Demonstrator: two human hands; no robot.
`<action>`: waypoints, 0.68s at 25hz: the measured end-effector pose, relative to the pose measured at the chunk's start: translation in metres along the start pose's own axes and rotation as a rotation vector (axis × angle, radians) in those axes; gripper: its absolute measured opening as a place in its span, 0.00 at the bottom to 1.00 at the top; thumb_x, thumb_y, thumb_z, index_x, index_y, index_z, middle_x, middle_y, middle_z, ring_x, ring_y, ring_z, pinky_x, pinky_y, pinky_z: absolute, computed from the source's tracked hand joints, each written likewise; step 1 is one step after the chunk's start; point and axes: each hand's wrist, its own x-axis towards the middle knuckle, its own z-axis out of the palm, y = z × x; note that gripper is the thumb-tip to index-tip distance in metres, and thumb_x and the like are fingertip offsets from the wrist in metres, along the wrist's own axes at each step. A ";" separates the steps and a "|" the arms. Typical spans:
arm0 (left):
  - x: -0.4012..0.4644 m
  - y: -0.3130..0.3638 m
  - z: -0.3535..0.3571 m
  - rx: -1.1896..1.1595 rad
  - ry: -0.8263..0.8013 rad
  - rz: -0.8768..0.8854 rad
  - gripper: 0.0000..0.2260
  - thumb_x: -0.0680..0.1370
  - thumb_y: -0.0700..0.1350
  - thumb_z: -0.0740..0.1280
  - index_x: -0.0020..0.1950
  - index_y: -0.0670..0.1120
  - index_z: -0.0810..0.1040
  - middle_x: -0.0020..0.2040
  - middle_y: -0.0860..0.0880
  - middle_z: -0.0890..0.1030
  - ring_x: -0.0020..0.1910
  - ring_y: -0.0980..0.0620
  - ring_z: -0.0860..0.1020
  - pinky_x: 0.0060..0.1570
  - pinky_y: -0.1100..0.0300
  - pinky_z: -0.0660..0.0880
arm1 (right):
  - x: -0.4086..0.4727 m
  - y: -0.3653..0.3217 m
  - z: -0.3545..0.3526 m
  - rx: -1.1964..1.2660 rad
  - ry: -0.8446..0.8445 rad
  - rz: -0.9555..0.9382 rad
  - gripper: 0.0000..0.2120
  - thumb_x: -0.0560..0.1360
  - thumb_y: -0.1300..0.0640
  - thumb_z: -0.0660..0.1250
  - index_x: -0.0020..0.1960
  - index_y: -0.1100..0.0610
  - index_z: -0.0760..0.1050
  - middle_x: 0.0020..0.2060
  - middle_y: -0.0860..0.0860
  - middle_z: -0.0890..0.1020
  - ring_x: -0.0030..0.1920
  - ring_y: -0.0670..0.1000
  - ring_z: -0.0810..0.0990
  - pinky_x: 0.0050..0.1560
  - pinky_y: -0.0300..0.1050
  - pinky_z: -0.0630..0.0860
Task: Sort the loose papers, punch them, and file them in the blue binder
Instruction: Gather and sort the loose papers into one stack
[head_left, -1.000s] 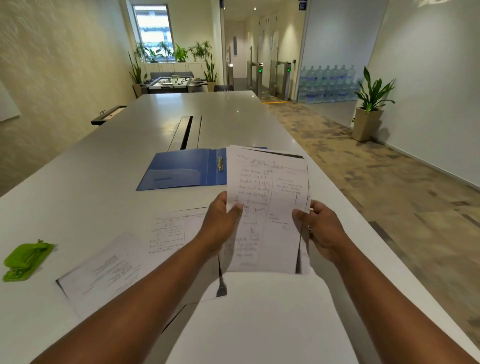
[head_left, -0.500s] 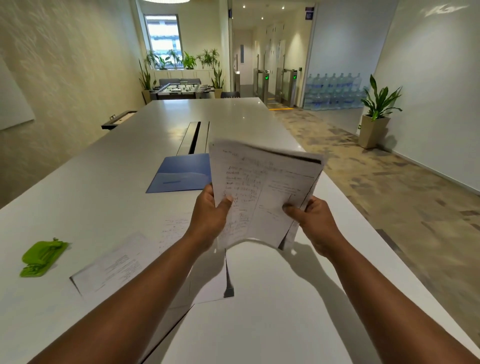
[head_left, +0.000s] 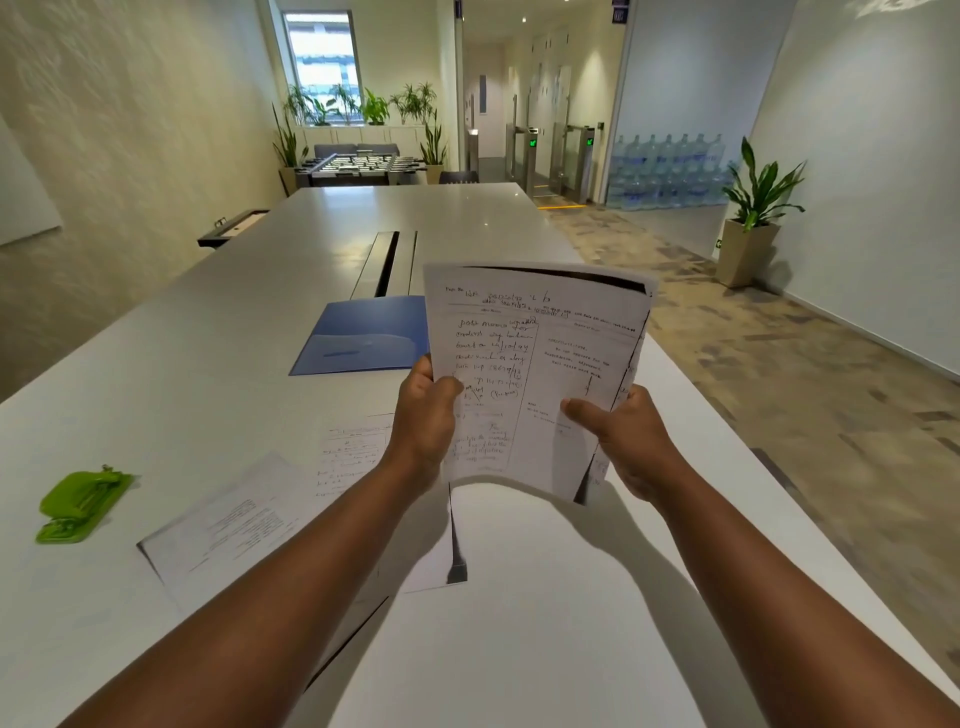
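Note:
I hold a small stack of handwritten papers (head_left: 535, 364) upright above the white table (head_left: 156, 374). My left hand (head_left: 423, 421) grips its left edge with the thumb on the front sheet. At the lower right edge my right hand (head_left: 623, 441) pinches the stack, thumb on top. The blue binder (head_left: 363, 335) lies open on the table beyond my left hand, its right half hidden by the papers. More loose sheets (head_left: 249, 514) lie flat on the table under my left forearm. A green hole punch (head_left: 83, 504) sits at the left.
A dark cable slot (head_left: 387, 262) runs down the table's middle behind the binder. The table's right edge drops to a carpeted floor. A potted plant (head_left: 753, 218) stands by the right wall, and water bottles (head_left: 670, 169) are stacked far back.
Both hands have raised the stack off the table and tilted it up toward me. It now covers the binder's rings and right half. My head has lifted a little.

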 end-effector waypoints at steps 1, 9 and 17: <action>0.000 0.000 0.000 -0.012 0.000 -0.006 0.11 0.79 0.43 0.60 0.60 0.52 0.75 0.50 0.58 0.85 0.47 0.57 0.84 0.36 0.64 0.80 | 0.000 0.000 -0.001 0.007 -0.009 0.001 0.13 0.74 0.65 0.73 0.54 0.51 0.79 0.49 0.44 0.88 0.49 0.48 0.87 0.45 0.41 0.84; -0.005 -0.014 0.006 0.023 -0.059 -0.096 0.14 0.75 0.48 0.62 0.59 0.52 0.77 0.50 0.56 0.85 0.47 0.53 0.85 0.36 0.62 0.80 | -0.004 0.015 -0.007 -0.049 -0.034 0.035 0.17 0.71 0.66 0.71 0.55 0.48 0.79 0.51 0.43 0.87 0.51 0.46 0.86 0.50 0.42 0.81; -0.003 -0.021 0.005 0.091 -0.051 -0.143 0.07 0.82 0.47 0.66 0.60 0.52 0.77 0.54 0.55 0.86 0.48 0.51 0.86 0.37 0.58 0.82 | -0.003 0.017 -0.010 -0.047 0.008 0.078 0.10 0.76 0.60 0.73 0.56 0.50 0.81 0.50 0.47 0.88 0.50 0.50 0.87 0.49 0.46 0.83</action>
